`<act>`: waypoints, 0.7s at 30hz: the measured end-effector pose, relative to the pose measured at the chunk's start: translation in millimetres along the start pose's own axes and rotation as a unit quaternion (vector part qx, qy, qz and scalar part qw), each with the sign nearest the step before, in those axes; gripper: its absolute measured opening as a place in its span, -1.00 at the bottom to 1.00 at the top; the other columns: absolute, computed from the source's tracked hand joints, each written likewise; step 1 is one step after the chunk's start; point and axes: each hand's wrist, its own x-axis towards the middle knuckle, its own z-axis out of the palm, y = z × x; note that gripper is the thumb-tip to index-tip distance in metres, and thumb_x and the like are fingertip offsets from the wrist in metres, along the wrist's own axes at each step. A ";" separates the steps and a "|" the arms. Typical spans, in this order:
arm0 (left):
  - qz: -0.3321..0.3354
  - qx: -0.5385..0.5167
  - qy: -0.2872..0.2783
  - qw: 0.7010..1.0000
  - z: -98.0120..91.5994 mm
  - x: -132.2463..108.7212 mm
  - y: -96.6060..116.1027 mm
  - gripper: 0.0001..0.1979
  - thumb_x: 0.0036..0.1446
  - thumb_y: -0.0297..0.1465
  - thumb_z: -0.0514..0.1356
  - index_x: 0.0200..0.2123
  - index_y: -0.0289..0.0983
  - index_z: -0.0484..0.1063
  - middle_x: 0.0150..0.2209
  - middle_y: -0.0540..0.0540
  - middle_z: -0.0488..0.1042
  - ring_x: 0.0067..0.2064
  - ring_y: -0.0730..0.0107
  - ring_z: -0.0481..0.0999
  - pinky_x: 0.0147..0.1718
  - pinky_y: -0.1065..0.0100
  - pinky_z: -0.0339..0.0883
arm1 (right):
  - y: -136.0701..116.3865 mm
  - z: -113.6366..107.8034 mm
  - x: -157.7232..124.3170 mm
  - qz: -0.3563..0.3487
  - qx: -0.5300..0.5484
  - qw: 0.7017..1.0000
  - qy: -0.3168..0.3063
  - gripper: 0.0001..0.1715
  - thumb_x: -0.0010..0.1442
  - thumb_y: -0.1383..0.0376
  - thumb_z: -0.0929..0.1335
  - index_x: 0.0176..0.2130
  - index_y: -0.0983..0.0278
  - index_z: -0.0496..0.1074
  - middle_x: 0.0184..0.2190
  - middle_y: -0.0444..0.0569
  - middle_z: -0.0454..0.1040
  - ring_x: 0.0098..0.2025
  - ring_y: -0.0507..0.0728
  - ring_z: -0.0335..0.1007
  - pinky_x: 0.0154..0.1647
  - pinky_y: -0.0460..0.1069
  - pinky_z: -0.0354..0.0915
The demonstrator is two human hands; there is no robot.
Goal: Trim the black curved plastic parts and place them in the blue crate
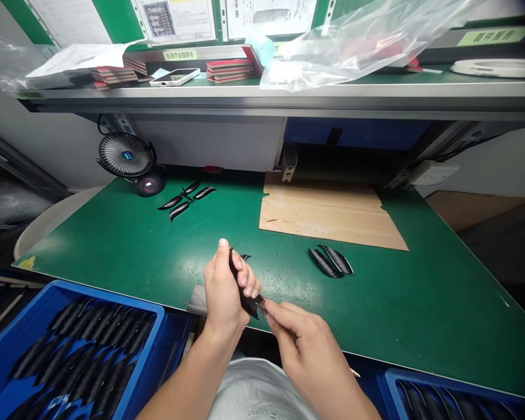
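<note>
My left hand [226,290] is shut on a long black ribbed plastic part [240,291], which stands tilted in my fingers above the front edge of the green-topped workbench [114,245]. My right hand [306,353] pinches a small metal-tipped tool [259,305], probably a blade, and its tip meets the lower end of that part. Several similar black parts [186,198] lie in a group beyond my hands. Two more [330,261] lie to the right of my hands.
A blue crate [76,350] packed with black parts stands at front left, and another [441,394] at front right. A cardboard sheet [328,213] lies on the bench. Behind stand a small fan [126,154] and a shelf [266,93] holding papers, a phone and plastic film.
</note>
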 end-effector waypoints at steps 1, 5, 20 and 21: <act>-0.001 0.000 0.000 1.000 0.1 0.2 -0.2 -0.54 0.25 -0.14 0.10 -0.62 -0.25 0.18 -0.78 0.12 0.07 -0.78 0.57 0.05 -0.81 0.50 0.01 | -0.1 0.8 -0.2 -0.003 -0.014 1.000 0.004 -0.57 0.34 0.36 0.14 -0.05 0.10 0.51 -0.50 -0.13 0.39 -0.53 0.07 0.30 -0.53 -0.07 0.15; -0.008 0.001 0.007 1.000 -0.4 2.4 -1.3 -0.55 0.23 -0.12 0.12 -0.61 -0.25 0.18 -0.77 0.13 0.07 -0.77 0.57 0.06 -0.80 0.49 0.01 | -1.7 4.4 -2.3 -0.033 -0.106 0.993 0.042 -0.46 0.26 0.44 0.13 0.07 0.10 0.45 -0.46 -0.13 0.44 -0.59 0.04 0.30 -0.61 -0.06 0.10; -0.061 -0.046 -0.008 0.997 -7.8 19.2 -12.8 -0.62 0.26 -0.12 0.09 -0.50 -0.24 0.22 -0.67 0.13 0.12 -0.70 0.57 0.14 -0.71 0.51 0.13 | 11.6 17.0 16.2 0.130 0.205 0.964 0.107 -0.62 0.20 0.05 0.39 -0.25 0.33 0.54 -0.58 -0.15 0.34 -0.61 -0.01 0.07 -0.63 -0.09 0.06; -0.038 -0.018 -0.031 0.999 -9.7 17.0 -19.2 -0.63 0.25 -0.09 0.09 -0.45 -0.24 0.26 -0.62 0.10 0.22 -0.65 0.54 0.24 -0.65 0.49 0.23 | 12.8 20.4 22.7 0.143 0.213 0.963 0.085 -0.60 0.20 0.04 0.37 -0.36 0.33 0.52 -0.62 -0.17 0.29 -0.60 -0.01 0.06 -0.62 -0.09 0.03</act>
